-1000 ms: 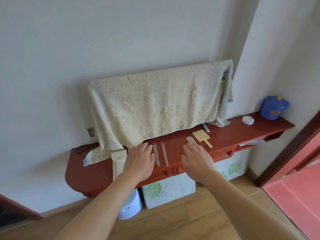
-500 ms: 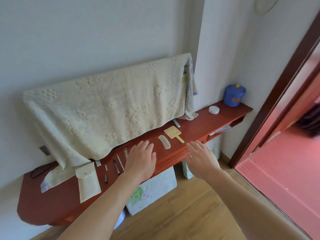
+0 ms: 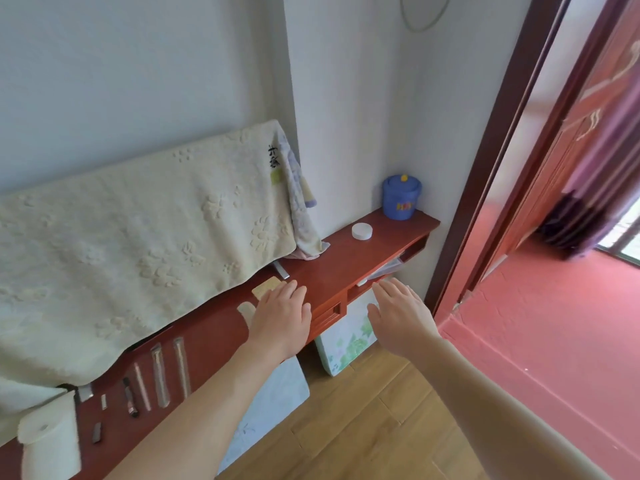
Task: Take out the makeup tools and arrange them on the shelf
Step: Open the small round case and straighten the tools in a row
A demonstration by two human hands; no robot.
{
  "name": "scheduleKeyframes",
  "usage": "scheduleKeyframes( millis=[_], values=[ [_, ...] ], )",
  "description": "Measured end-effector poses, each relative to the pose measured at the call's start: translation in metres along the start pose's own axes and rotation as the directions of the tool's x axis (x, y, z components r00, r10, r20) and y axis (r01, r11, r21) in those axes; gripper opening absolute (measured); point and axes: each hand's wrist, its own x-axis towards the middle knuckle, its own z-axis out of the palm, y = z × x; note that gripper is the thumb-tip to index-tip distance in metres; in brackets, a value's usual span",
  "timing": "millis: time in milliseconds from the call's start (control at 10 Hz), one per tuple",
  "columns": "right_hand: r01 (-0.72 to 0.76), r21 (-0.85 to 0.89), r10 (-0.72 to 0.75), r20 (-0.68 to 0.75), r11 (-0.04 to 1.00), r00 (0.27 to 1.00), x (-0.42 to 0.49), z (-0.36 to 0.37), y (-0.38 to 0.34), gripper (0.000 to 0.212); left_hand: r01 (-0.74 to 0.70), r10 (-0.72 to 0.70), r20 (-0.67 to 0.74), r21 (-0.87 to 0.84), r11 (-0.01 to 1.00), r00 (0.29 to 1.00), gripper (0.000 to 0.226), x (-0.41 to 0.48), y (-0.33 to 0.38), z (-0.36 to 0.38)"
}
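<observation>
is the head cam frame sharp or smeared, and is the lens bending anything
Head view: soft all over, and the row of makeup tools at lower left has smeared edges; the door frame leans steeply, which looks like wide-angle distortion; the light is even daylight with no hard shadows, and the window at the far right edge is blown out.

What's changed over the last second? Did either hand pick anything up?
Both hands slid right along the shelf. The left hand went from beside the clear tubes to over the comb and yellow mirror. The right hand moved out past the shelf's front edge. Both are flat and hold nothing. The tubes, pouch and blue jar lie as before.
</observation>
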Motion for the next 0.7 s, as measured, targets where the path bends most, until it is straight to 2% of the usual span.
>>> scheduleKeyframes(
  millis=[200,400,700],
  values=[
    [0.020,0.010,-0.020,0.038,1.000,0.999,0.040,-0.008,0.083,0.043,0.063,-0.062,0.027,-0.061,0.996,0.998,0.051,0.058,0.069,0.022],
    [0.032,0.031,-0.034,0.060,0.999,0.998,0.086,-0.001,0.132,0.042,0.111,-0.110,0.032,-0.034,0.993,0.993,0.051,0.108,0.084,0.032],
    [0.016,-0.065,-0.015,0.015,0.998,1.000,0.170,-0.003,0.203,0.040,0.028,-0.029,-0.009,-0.076,0.997,1.000,0.049,0.230,0.106,0.059]
  ],
)
